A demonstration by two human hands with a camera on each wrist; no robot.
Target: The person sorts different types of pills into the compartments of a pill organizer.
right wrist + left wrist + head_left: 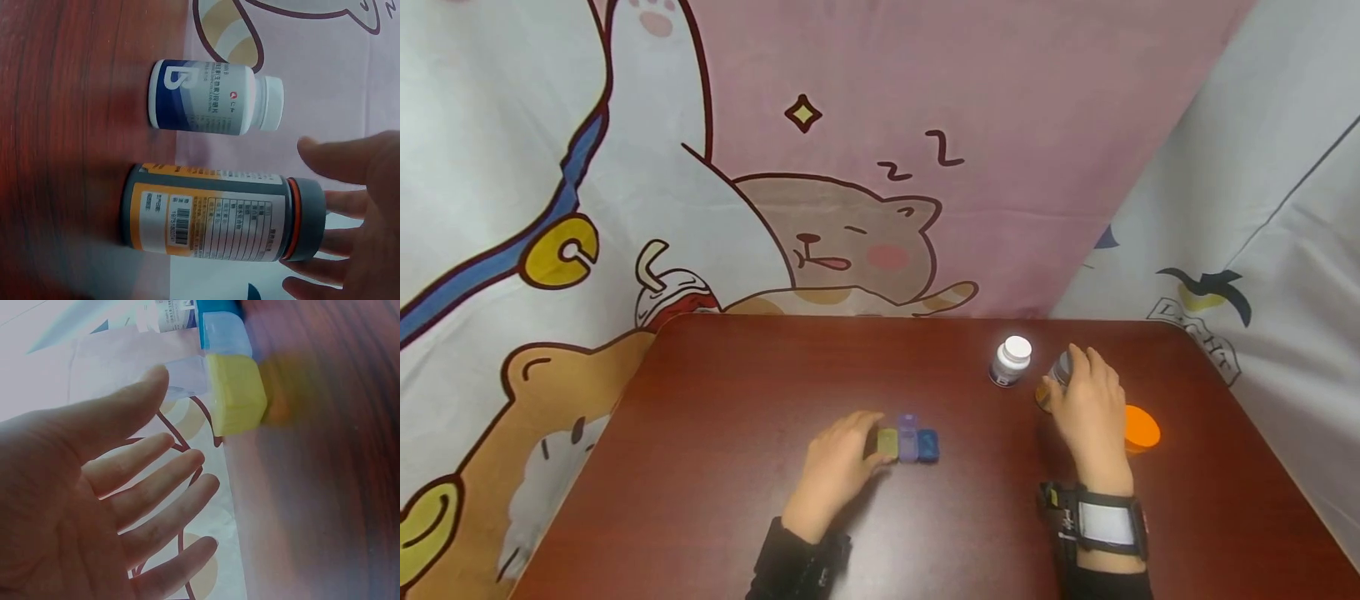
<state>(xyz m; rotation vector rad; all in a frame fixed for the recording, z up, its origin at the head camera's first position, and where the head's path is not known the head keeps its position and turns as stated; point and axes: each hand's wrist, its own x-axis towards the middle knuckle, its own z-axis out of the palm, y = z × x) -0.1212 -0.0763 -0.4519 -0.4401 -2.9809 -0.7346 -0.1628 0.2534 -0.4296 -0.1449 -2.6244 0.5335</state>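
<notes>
A small pill box (907, 444) with yellow, purple and blue compartments lies mid-table, and a translucent purple lid stands raised. Just left of its yellow compartment (237, 394) is my left hand (841, 457), fingers spread, holding nothing. My right hand (1088, 408) reaches over a grey-capped supplement bottle (209, 212) with an orange and white label. Its fingers lie behind the grey cap (307, 219), while the thumb stands apart from it; whether the fingers touch is unclear. A white vitamin bottle (1011, 361) with a blue label stands upright to the left of that bottle.
An orange cup-shaped container (1142, 429) stands right of my right hand, partly hidden by it. The brown table (737, 375) ends at a printed cloth backdrop (1000, 208).
</notes>
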